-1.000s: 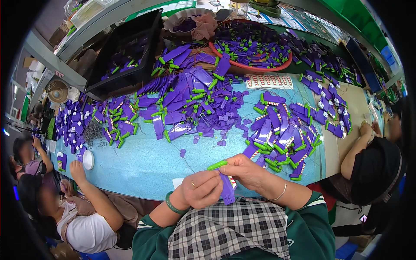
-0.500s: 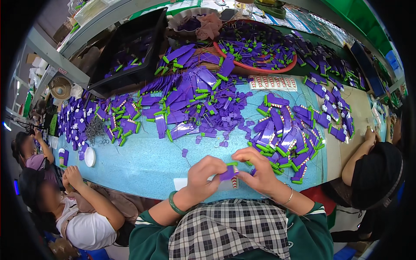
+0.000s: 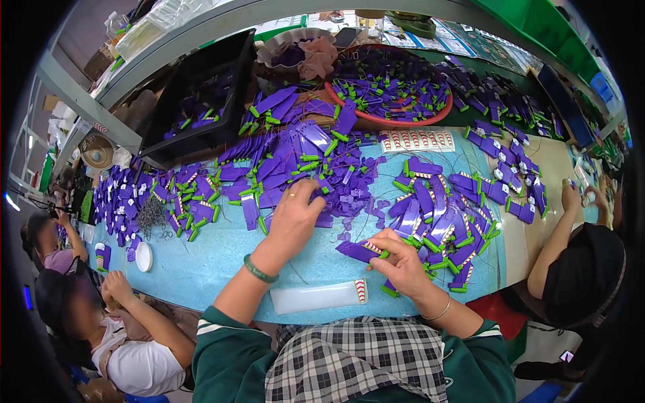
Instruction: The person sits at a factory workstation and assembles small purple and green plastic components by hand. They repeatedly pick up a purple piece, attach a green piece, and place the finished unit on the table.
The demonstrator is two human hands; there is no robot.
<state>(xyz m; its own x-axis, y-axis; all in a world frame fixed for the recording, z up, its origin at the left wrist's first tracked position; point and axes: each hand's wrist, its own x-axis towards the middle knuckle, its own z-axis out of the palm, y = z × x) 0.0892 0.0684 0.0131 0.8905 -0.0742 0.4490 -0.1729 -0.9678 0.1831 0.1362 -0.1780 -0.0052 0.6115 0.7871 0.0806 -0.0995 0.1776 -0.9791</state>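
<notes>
My right hand (image 3: 402, 265) is closed on the green end of a flat purple plastic piece (image 3: 356, 251) with a red-and-white striped sticker across it. My left hand (image 3: 295, 213), wearing a ring and a green bangle, reaches to the near edge of a heap of purple pieces (image 3: 285, 176). Its fingers are bent and look apart, and their tips are partly lost against the purple. Below both hands, on the blue tabletop (image 3: 235, 272), lies a white backing strip (image 3: 316, 299) with striped stickers at its right end.
To the right spreads a pile of stickered purple pieces (image 3: 437, 208). Behind stand a red basket (image 3: 403, 123) of pieces and a black bin (image 3: 195, 144). A sticker sheet (image 3: 418, 140), small metal rings (image 3: 152, 216) and a white lid (image 3: 144, 256) lie about. Co-workers sit on both sides.
My left hand has let go of the purple piece and moved forward and left to the heap. My right hand keeps the piece, now tilted to the left. The backing strip is uncovered.
</notes>
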